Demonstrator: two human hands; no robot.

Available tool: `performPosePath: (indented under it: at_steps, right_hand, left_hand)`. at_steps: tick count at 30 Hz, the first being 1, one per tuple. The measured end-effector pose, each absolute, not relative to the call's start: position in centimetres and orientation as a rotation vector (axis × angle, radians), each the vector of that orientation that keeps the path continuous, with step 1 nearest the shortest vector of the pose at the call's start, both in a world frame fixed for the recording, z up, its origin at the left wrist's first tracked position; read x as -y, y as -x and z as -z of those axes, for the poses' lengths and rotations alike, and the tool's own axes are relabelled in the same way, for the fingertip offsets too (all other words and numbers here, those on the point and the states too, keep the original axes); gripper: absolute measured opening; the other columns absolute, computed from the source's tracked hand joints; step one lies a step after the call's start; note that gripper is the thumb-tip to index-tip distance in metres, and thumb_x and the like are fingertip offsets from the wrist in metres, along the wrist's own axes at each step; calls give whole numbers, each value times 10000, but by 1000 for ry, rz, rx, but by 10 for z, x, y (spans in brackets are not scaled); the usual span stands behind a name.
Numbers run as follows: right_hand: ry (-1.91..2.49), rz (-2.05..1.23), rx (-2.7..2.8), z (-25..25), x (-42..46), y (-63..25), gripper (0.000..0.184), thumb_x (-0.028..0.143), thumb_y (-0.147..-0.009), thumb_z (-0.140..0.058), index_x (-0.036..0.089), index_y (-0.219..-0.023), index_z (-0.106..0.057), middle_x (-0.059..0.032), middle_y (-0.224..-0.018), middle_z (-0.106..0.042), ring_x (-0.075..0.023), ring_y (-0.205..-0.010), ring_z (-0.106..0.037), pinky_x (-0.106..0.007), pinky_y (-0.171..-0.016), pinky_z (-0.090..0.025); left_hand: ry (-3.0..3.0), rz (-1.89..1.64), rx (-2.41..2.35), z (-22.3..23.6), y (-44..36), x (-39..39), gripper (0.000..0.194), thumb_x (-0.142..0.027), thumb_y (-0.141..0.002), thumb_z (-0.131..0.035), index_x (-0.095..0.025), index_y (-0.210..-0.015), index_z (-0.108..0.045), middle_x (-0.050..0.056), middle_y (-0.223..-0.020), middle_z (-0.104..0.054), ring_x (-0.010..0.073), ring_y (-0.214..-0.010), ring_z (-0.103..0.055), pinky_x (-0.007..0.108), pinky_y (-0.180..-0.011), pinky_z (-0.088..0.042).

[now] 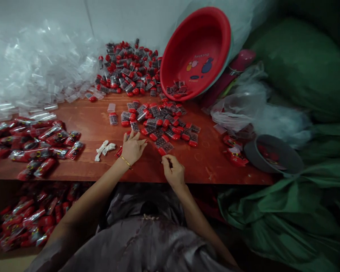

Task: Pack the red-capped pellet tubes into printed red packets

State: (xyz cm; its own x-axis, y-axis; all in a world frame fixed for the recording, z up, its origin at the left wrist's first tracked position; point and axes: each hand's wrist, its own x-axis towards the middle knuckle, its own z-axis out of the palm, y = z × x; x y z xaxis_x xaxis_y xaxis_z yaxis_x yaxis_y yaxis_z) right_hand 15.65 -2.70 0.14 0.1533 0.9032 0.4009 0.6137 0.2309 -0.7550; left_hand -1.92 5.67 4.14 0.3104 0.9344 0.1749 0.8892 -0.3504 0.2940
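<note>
Red-capped boxes (163, 122) lie mid-desk (215, 162), left hand (132, 147) spread at their near-left edge, right hand (174, 172) grip pinched, contents unclear; apparently picking out, next move likely needing one clean lift.

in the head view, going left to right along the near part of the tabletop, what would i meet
Heap of glossy red plastic-wrapped packets → crumpled white scraps → left hand wearing a thin gold-coloured bracelet → bare right hand → round grey bowl.
</note>
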Motion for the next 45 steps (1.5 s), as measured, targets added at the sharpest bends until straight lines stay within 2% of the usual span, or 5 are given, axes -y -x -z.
performPosePath:
  at_steps: [11,18,29,38,45]
  right_hand:
    - [1214,-946,1118,-32,-17,-119,224,404,-818,-549,193,-757,-593,21,-679,-588,-129,-635,-548,-252,-633,-462]
    - [1152,-1020,1069,-31,-7,-124,240,421,-789,-599,198,-868,-633,-4,-815,-659,-144,-742,-591,-276,-732,-480]
    - [1360,-855,1097,-23,-6,-118,330,451,-853,-484,198,-670,-591,38,-516,-546,-120,-494,-492,-232,-500,-396]
    - [1415,-745,1161,-24,-13,-122,351,456,-858,-468,206,-616,-514,42,-475,-499,-102,-438,-461,-224,-471,-367]
    - [1437,-639,1197,-14,-12,-119,328,432,-882,-417,217,-644,-483,32,-515,-496,-114,-483,-471,-231,-493,-378]
  left_hand:
    - [-1844,-1044,-1417,-59,12,-25,616,-327,-746,-650,-144,-1312,-489,156,-1359,-518,299,-1262,-463,451,-1028,-367]
    - [-1205,-1114,-1201,-60,6,-27,362,-493,-657,-695,-139,-610,-628,-25,-536,-544,73,-488,-432,199,-475,-340]
    - [-1257,-1183,-1372,-50,2,-23,383,-476,-668,-684,-155,-512,-548,-52,-463,-459,69,-461,-364,206,-453,-285]
    - [-1831,-920,-1675,-39,7,-45,333,-129,-711,-524,-157,-1032,-604,85,-980,-694,210,-908,-640,328,-812,-475]
    - [-2193,-903,-1724,-49,1,-58,505,-213,-865,-394,-143,-1364,-425,155,-1509,-293,271,-1413,-214,527,-1137,-109]
